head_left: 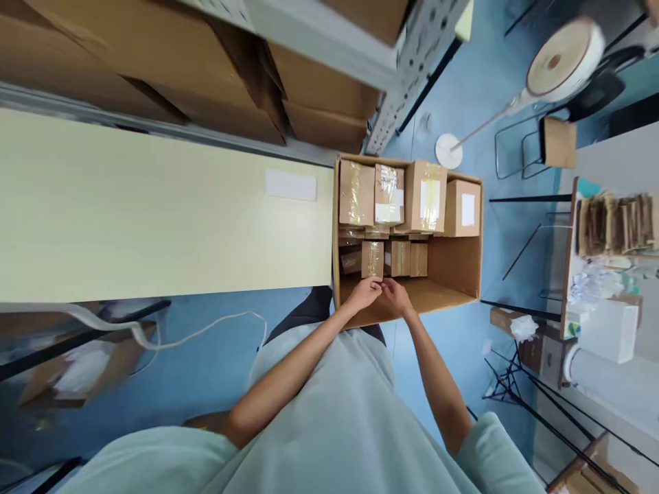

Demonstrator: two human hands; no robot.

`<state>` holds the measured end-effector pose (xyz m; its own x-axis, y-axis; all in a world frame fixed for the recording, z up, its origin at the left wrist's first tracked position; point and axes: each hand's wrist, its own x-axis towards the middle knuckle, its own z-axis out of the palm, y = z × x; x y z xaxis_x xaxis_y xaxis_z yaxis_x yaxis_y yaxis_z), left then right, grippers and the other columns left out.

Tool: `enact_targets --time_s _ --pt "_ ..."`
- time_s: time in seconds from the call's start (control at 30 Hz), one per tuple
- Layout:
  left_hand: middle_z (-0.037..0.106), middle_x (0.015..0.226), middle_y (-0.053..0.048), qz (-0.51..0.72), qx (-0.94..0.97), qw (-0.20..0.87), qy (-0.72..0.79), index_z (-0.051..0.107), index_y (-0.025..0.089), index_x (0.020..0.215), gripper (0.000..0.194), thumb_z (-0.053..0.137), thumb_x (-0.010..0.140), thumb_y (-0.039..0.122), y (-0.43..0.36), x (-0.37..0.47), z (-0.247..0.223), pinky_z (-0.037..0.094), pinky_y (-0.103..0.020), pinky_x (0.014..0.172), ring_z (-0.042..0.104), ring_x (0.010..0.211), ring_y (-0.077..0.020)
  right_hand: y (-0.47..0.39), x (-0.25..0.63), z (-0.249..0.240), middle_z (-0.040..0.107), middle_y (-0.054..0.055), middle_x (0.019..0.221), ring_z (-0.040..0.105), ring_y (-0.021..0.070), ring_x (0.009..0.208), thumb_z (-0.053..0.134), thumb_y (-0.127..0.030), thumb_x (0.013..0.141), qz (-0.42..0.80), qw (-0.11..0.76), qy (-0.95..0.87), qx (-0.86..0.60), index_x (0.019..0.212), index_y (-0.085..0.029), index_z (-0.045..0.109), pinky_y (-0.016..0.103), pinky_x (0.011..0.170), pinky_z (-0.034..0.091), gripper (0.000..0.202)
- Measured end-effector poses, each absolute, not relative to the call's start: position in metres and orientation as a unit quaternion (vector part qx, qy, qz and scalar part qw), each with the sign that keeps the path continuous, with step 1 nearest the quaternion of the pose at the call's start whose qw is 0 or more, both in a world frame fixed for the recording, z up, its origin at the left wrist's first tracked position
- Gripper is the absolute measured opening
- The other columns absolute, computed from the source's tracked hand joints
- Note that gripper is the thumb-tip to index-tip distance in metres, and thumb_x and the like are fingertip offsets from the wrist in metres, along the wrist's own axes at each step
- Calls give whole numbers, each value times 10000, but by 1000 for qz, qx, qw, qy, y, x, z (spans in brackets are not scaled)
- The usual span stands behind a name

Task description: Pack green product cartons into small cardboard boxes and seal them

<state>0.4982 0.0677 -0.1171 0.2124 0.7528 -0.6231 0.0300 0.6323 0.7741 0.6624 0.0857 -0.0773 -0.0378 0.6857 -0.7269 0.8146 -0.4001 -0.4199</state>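
Note:
A large open carton (pixel 453 264) stands at the right end of the pale table, in front of my body. My left hand (pixel 364 293) and my right hand (pixel 396 296) meet over its near side, fingertips pressed together and almost touching. Anything between them is too small to make out. Just beyond my fingers is a small taped box (pixel 372 259), with more small boxes (pixel 400 258) to its right. Larger taped boxes stand along the far side, among them a tall one (pixel 430 199) with a white label and another labelled box (pixel 465 209) in the right corner.
The pale table (pixel 169 219) runs left, with a white paper strip (pixel 291 185) on it. A metal rack (pixel 406 75) with big cartons borders the far side. A white fan (pixel 561 62) stands on the blue floor; a white cable (pixel 206 334) hangs below the table.

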Motion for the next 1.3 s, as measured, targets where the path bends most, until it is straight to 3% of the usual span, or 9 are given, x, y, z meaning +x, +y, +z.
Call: enact_targets --time_s 0.17,0.3,0.5,0.8,1.0,1.13,1.3 --pt "747 833 -7 345 339 680 551 802 170 1184 403 762 789 238 51 435 -45 613 -347 862 742 806 -202 49 638 -25 873 159 1385 849 326 1316 629 -519 1082 -496 -138 563 646 1390 -230 796 478 1176 661 454" --pt "716 846 16 459 251 642 561 798 188 1141 456 826 695 279 3 383 -19 568 -323 848 693 801 -169 35 598 -25 877 195 1345 862 362 1260 650 -693 1043 -542 -199 590 565 1352 -209 814 537 1149 682 597" --pt "730 908 0 600 112 476 633 814 205 1217 530 854 700 316 -120 334 27 568 -330 885 699 861 -173 25 529 -7 880 206 1325 860 365 1247 715 -799 985 -628 -128 656 399 1309 -197 840 538 1130 691 696" --pt "753 968 -36 744 -50 233 624 820 219 1245 528 882 826 535 -260 272 77 648 -427 1026 758 975 -233 -10 396 59 892 178 1312 861 388 1262 757 -806 957 -614 -50 748 246 1257 -256 866 603 1160 683 636" --pt "760 966 -44 763 -84 151 623 825 220 1241 506 816 857 550 -353 215 93 636 -412 1016 768 980 -245 -113 274 88 889 174 1322 869 387 1245 760 -757 992 -615 10 775 148 1273 -267 867 606 1141 696 575" --pt "773 1003 -52 772 -119 73 620 837 226 1262 465 793 904 518 -448 174 105 619 -403 1050 766 1015 -246 -207 187 105 879 182 1349 858 381 1269 752 -746 1006 -605 67 790 74 1288 -243 862 579 1142 689 587" --pt "732 976 -34 766 -217 -63 602 853 235 1214 471 841 858 544 -577 144 113 618 -407 1016 755 964 -247 -324 97 123 876 182 1353 852 359 1261 745 -685 1032 -599 121 791 -24 1290 -224 850 556 1158 672 538"
